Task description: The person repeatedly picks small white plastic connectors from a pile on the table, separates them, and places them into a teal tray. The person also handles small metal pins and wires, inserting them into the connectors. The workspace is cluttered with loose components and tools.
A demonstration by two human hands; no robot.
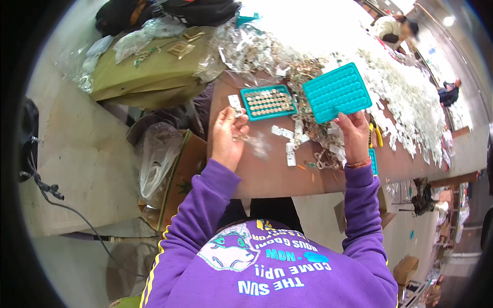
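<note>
We pinch teal tray point(336, 92) by edge in right hand point(354, 134), above table point(246, 177); loose pinch could drop it. Left hand point(229, 136) grasps white piece point(234, 99); knock could spill discs point(268, 103) from full tray point(272, 116), table's far left corner.

passage for a hand noted over the tabletop point(257, 180) on the near side of the filled tray point(273, 116). obstructions: left hand point(229, 134) just beside the tray's left edge; loose white pieces point(282, 132) off its near-right corner; raised tray point(337, 93), held in the right hand point(353, 134), to its right; white heap point(398, 105) well to its right; plastic wrap point(249, 54) beyond its far side.
</note>
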